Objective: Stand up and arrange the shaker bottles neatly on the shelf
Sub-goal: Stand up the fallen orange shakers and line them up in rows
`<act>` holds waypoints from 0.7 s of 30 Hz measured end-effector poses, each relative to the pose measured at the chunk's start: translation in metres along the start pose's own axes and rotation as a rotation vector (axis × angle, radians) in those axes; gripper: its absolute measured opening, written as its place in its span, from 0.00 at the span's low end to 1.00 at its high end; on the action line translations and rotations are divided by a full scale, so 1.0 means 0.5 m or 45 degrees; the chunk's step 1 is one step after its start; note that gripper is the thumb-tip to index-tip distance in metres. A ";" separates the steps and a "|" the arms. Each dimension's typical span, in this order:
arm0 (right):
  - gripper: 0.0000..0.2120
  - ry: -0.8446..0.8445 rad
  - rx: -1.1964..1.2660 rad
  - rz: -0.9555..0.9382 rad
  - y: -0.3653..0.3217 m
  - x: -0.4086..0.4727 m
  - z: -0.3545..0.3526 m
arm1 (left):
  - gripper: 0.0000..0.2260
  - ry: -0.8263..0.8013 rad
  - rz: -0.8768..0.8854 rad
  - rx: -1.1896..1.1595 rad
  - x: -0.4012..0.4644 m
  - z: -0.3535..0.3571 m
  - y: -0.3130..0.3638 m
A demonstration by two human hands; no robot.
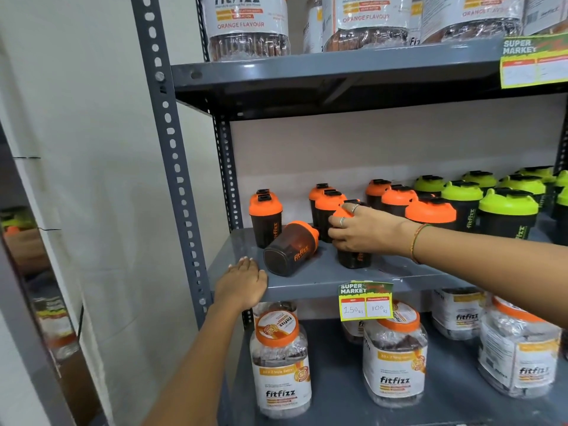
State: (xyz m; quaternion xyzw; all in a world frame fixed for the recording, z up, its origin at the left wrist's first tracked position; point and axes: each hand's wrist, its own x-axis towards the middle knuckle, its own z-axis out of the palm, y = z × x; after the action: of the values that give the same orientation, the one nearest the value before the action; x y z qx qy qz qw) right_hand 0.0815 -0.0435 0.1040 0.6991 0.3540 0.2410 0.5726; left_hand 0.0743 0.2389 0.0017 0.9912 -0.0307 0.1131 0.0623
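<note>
On the grey middle shelf (322, 279) stand several black shaker bottles with orange lids. One orange-lidded shaker (290, 249) lies on its side near the front left, its base toward me. My right hand (359, 230) is shut on an upright orange-lidded shaker (353, 258) just right of the fallen one, fingers over its lid. My left hand (241, 285) rests flat on the shelf's front left edge, holding nothing. Another upright shaker (266, 219) stands alone at the back left. More orange-lidded shakers (430, 212) stand in rows to the right.
Green-lidded shakers (507, 210) fill the shelf's right side. Large Fitfizz jars (281, 364) occupy the shelf below and the shelf above. A price tag (365, 301) hangs on the shelf edge. A grey perforated upright (175, 155) frames the left, beside a white wall.
</note>
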 end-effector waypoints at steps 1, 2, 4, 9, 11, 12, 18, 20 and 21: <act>0.21 0.003 0.003 -0.002 -0.001 0.001 -0.001 | 0.26 0.002 -0.002 0.000 0.000 0.000 0.000; 0.21 0.007 0.013 0.006 -0.003 0.001 0.000 | 0.26 0.003 -0.004 0.000 -0.001 0.000 0.000; 0.22 0.047 0.048 0.066 -0.007 0.001 0.004 | 0.26 0.005 -0.006 -0.001 -0.002 0.000 -0.001; 0.36 0.233 0.340 0.349 -0.004 0.025 -0.032 | 0.26 0.012 -0.009 0.001 -0.003 0.000 -0.001; 0.40 0.282 0.473 0.418 -0.011 0.057 -0.054 | 0.26 0.012 -0.007 0.006 -0.005 -0.002 0.001; 0.41 0.286 0.540 0.433 -0.018 0.075 -0.062 | 0.26 0.012 -0.009 0.007 -0.006 -0.002 0.002; 0.44 0.228 0.905 0.484 -0.064 0.154 -0.049 | 0.26 0.012 -0.002 0.003 -0.005 -0.005 0.002; 0.42 0.276 1.057 0.473 -0.070 0.169 -0.039 | 0.26 0.018 -0.004 0.012 -0.005 -0.004 0.002; 0.41 0.304 1.111 0.459 -0.070 0.173 -0.036 | 0.26 0.022 -0.006 0.015 -0.005 -0.003 0.002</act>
State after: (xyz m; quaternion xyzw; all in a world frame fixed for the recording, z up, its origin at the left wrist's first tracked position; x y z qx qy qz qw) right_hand 0.1155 0.0378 0.0682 0.8917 0.3583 0.2438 0.1307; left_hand 0.0712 0.2382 0.0029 0.9906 -0.0272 0.1215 0.0569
